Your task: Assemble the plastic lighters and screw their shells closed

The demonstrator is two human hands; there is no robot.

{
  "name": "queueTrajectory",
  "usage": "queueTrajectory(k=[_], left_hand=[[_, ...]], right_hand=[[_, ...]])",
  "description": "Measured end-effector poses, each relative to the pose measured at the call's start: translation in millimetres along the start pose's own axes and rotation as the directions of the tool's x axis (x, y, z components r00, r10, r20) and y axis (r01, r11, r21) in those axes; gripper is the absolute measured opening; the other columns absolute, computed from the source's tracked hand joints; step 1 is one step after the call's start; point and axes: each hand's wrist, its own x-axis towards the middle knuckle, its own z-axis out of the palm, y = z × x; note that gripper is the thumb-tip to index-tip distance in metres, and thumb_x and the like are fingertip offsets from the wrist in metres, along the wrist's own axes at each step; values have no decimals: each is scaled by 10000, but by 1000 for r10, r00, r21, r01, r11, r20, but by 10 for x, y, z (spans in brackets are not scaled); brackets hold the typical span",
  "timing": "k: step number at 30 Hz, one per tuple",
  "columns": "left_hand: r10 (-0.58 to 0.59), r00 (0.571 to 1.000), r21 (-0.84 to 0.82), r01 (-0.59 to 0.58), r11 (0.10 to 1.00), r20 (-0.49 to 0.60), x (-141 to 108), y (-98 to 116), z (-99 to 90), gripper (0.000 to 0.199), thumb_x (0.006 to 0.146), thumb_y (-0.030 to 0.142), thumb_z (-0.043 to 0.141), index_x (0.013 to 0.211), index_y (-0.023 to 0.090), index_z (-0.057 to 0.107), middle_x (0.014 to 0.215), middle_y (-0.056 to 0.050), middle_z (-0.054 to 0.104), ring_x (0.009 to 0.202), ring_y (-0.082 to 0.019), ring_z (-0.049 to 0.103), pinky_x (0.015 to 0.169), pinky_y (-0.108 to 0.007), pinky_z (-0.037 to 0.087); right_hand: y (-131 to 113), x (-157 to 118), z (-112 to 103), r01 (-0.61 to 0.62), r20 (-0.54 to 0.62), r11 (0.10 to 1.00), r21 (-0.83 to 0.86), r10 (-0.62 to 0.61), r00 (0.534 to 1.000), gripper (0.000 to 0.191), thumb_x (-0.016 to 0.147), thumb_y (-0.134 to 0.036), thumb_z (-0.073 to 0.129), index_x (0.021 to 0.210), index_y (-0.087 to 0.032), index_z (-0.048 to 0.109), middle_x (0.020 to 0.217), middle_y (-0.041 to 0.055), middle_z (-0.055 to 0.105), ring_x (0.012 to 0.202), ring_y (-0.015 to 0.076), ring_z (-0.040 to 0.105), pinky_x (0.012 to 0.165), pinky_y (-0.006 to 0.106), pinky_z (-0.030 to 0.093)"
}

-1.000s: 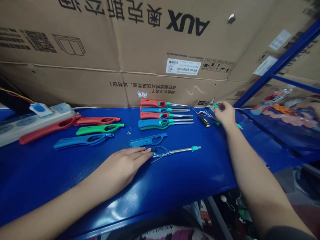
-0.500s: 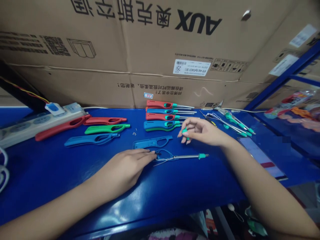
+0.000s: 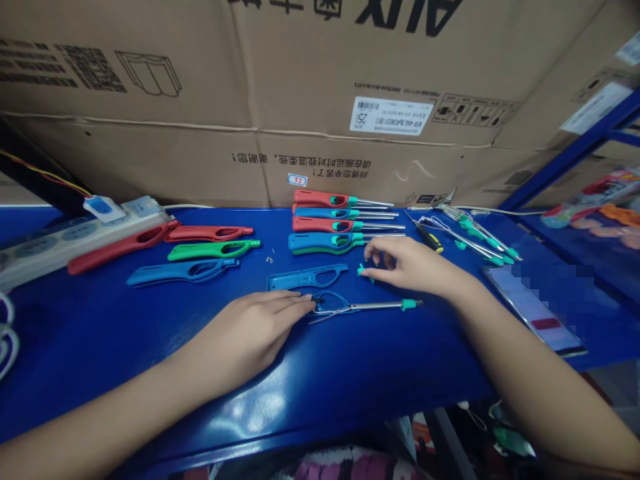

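My left hand [image 3: 265, 323] lies over the handle end of a blue lighter half-shell [image 3: 331, 301], fingers together on it. From that shell a metal rod [image 3: 375, 307] with a green collar [image 3: 409, 304] points right, and thin wires trail below. My right hand [image 3: 400, 263] is above the rod, with a small green part [image 3: 367, 271] at the tips of its thumb and fingers. Between the hands and the stacked lighters lies another blue half-shell [image 3: 305, 276], its inside facing up.
Several lighters [image 3: 325, 242] are lined up behind. Coloured shells [image 3: 183, 271] and a power strip [image 3: 85, 233] are at left; a screwdriver [image 3: 431, 239], rods with green parts [image 3: 487, 239] and a phone [image 3: 535, 310] at right. A cardboard box [image 3: 200, 160] stands behind.
The view has shifted slightly. The small green part is now at the fingertips of my right hand, lower and more exposed. My left hand stays on the blue shell.
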Motion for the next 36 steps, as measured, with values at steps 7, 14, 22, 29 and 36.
queueTrajectory(k=[7, 14, 22, 29, 36], left_hand=[[-28, 1000, -15, 28, 999, -10, -11, 26, -4, 338, 1016, 214, 469, 1301, 165, 644, 1225, -78, 738, 1088, -238, 722, 949, -412, 614], [-29, 1000, -32, 29, 999, -2, 25, 38, -15, 319, 1015, 213, 474, 1272, 153, 652, 1216, -77, 739, 1079, -238, 716, 933, -413, 613], [-35, 999, -37, 35, 999, 0, 11, 37, -10, 312, 1008, 203, 484, 1264, 157, 657, 1209, -76, 738, 1073, -235, 710, 931, -408, 611], [-50, 999, -48, 50, 998, -7, 10, 36, -7, 307, 1007, 221, 497, 1258, 156, 661, 1190, -90, 745, 1055, -242, 717, 924, -411, 615], [-99, 995, -91, 100, 991, 10, -3, 28, 2, 312, 999, 237, 520, 1271, 168, 656, 1201, -96, 731, 1078, -251, 699, 927, -423, 607]], right_hand=[[-95, 1, 7, -48, 151, 971, 233, 13, 988, 157, 930, -255, 569, 1024, -171, 663, 794, 26, 671, 684, 141, 595, 639, 252, 440], [-75, 29, 39, -125, 158, 981, 150, 101, 982, 144, 973, -293, 511, 957, -195, 616, 762, 9, 649, 642, 139, 549, 618, 258, 395], [46, -115, -229, 19, 222, 979, 202, -65, 973, 235, 884, -197, 565, 1107, -200, 638, 1044, 63, 652, 822, 164, 589, 674, 266, 478], [16, -63, -140, -19, 337, 963, 270, -75, 939, 233, 929, -386, 607, 1005, -176, 674, 917, 52, 634, 735, 138, 564, 616, 248, 449], [7, -31, -54, -42, 273, 981, 190, -11, 962, 328, 912, -505, 632, 1030, -200, 605, 781, -1, 595, 661, 134, 522, 580, 246, 397]])
